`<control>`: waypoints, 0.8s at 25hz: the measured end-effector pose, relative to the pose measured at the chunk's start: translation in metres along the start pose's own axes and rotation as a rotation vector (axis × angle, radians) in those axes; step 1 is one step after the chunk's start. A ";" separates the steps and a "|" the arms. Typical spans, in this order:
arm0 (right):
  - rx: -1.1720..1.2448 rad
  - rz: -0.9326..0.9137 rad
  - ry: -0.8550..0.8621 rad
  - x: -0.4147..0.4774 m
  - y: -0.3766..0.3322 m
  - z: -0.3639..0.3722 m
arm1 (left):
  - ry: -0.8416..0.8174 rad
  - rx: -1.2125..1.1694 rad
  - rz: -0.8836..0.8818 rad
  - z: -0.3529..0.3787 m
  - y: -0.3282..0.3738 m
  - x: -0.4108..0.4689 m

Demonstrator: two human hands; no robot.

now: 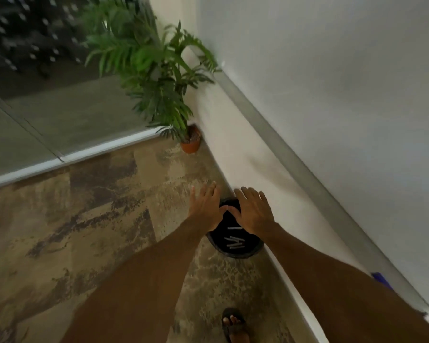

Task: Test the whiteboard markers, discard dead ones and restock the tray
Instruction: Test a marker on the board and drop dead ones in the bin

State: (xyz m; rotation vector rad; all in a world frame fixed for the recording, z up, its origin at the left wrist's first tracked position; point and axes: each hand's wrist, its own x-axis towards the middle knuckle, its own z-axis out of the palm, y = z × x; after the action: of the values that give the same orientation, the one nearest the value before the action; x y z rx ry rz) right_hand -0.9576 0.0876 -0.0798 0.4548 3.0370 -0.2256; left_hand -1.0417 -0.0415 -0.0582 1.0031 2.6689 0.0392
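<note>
A round black bin [245, 253] stands on the floor against the wall, with several pale markers [234, 240] lying inside it. My left hand [206, 206] hovers over the bin's left side, fingers spread and empty. My right hand [254, 210] is held above the bin's far rim, also spread and empty. The thumbs nearly touch above the bin. The whiteboard [344, 82] fills the upper right, and its metal tray [295, 157] runs diagonally below it. A blue object [381, 279] lies on the tray beside my right forearm.
A potted palm [159, 78] in an orange pot [190, 144] stands in the corner beyond the bin. A glass partition [47, 120] closes the left side. My sandalled foot [234, 325] is on the patterned brown carpet [85, 231] near the bin.
</note>
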 end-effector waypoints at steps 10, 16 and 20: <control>-0.043 0.173 0.144 -0.124 -0.026 -0.130 | 0.183 0.093 0.215 -0.107 0.038 -0.119; -0.072 0.304 0.239 -0.204 -0.019 -0.175 | 0.249 0.107 0.363 -0.136 0.086 -0.166; -0.064 0.439 0.228 -0.261 -0.003 -0.181 | 0.266 0.065 0.484 -0.134 0.134 -0.195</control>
State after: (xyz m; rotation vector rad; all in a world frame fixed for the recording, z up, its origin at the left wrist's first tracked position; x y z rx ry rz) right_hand -0.7164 0.0380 0.1206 1.1921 3.0366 -0.0538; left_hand -0.8534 -0.0564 0.1378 1.7520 2.5925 0.1993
